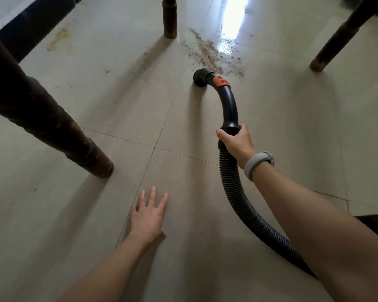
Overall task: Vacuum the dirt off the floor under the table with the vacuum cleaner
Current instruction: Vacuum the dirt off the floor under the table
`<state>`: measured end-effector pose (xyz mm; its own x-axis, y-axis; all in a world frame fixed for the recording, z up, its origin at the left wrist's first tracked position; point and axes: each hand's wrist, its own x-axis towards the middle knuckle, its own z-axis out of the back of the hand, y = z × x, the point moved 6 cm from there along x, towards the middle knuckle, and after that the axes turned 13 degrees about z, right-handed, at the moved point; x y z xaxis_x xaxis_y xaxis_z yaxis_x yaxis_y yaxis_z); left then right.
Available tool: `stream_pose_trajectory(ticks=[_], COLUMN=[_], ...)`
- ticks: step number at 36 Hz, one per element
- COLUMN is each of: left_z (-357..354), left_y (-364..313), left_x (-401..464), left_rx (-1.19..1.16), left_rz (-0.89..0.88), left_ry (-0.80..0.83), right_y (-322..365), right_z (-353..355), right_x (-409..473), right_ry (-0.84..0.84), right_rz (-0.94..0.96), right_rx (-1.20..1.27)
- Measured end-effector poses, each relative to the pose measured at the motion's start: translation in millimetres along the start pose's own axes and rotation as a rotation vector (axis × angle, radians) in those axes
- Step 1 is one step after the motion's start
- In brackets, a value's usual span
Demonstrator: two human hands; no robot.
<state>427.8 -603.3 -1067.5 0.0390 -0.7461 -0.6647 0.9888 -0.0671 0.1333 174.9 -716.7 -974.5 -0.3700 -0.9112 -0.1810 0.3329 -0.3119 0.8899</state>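
My right hand [236, 142] grips the black curved vacuum handle [229, 103] where it meets the ribbed grey hose [234, 188]. The handle carries an orange collar [221, 81], and its round nozzle [200, 77] sits on the beige tiled floor. Just beyond the nozzle lies a streak of brown gritty dirt [210, 53], running toward a bright reflection. My left hand [148, 212] lies flat on the floor with fingers spread, holding nothing. The hose trails back under my right forearm.
Three dark wooden table legs stand around: a thick one at the near left [52, 127], one at the far centre [169, 18], one at the far right [340, 35]. A faint brownish stain [59, 40] marks the floor at far left. Sparse specks [144, 59] lie left of the dirt.
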Motion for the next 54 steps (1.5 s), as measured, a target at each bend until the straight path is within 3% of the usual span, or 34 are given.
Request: stream_pose_trajectory(ticks=[9,18,27,33,40,46,51,54], left_z=[-2,1,5,4,6,2,10,48], left_y=[4,3,8,8,4,1,-8,-23], left_x=[3,6,10,9,6,8,-7,-56], left_rx=[-0.016,-0.054,-0.07,-0.052,-0.058,-0.056,-0.084,-0.227], left_rz=[-0.018,-0.027,-0.042,-0.035,0.004,0.031,0.025,-0.042], left_ry=[-0.022,0.002,0.027,0.027,0.075,0.16,0.208,0.254], right_y=[-6,-2,8,-7,-34,-35,-28,-15], right_z=[-10,33,7,45,64,90,76,82], right_x=[-57,-63,-86,-115,-176,-177,-193,-217], right_ry=[0.126,-0.098,0.109,-0.063,0.03,-0.126,-0.003,0.067], right_rz=[0.103,0.035,0.138,0.014,-0.034,-0.109,-0.13,-0.181], right_rx=[-0.186,-0.226,-0.314,-0.267,-0.285,-0.238,-0.257,-0.265])
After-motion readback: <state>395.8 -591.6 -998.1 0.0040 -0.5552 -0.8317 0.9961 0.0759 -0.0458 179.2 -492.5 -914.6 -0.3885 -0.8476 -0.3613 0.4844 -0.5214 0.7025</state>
